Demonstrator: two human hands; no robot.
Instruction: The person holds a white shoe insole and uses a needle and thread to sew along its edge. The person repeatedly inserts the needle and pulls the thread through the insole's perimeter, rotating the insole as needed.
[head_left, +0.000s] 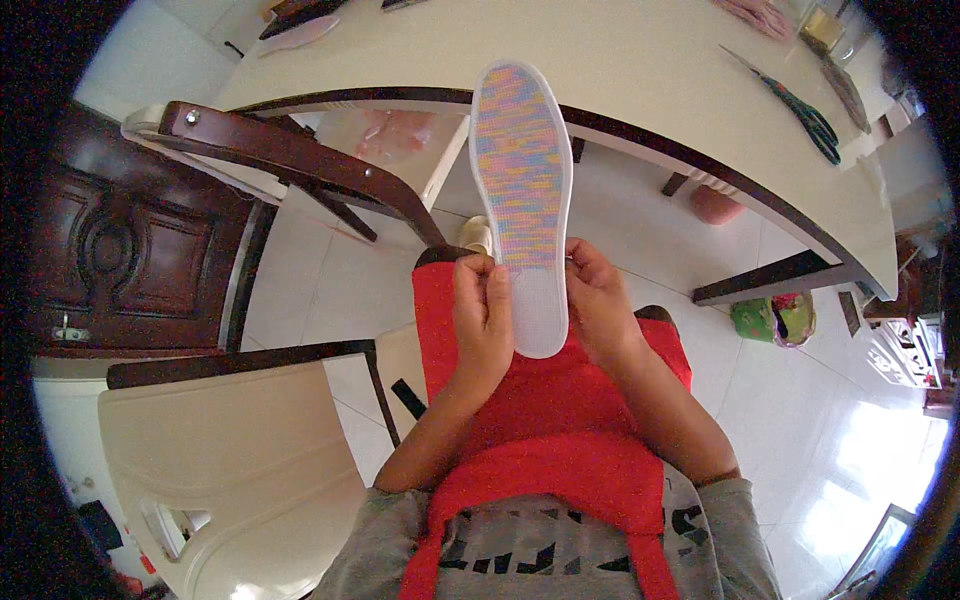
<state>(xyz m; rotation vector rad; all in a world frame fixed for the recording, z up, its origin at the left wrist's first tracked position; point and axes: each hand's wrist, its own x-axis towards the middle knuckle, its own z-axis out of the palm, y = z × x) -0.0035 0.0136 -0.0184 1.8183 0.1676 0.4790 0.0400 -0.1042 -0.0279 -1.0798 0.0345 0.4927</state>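
A shoe insole (523, 172) is held up lengthwise over my lap, its toe end pointing towards the table. Multicoloured stitching in pink, yellow and blue covers most of its mesh face, while the heel part is plain white. My left hand (484, 319) pinches the left edge just above the heel. On the opposite edge, my right hand (600, 300) grips it, with some fingertips hidden behind the insole. Beneath both hands lies the red apron (555, 405) that I wear.
Scissors with dark green handles (799, 112) lie on the cream table (637, 60) at the right. A dark wooden chair arm (300, 161) juts in at the left, above a cream chair (240, 457). Under the table's right side stands a green bin (757, 321).
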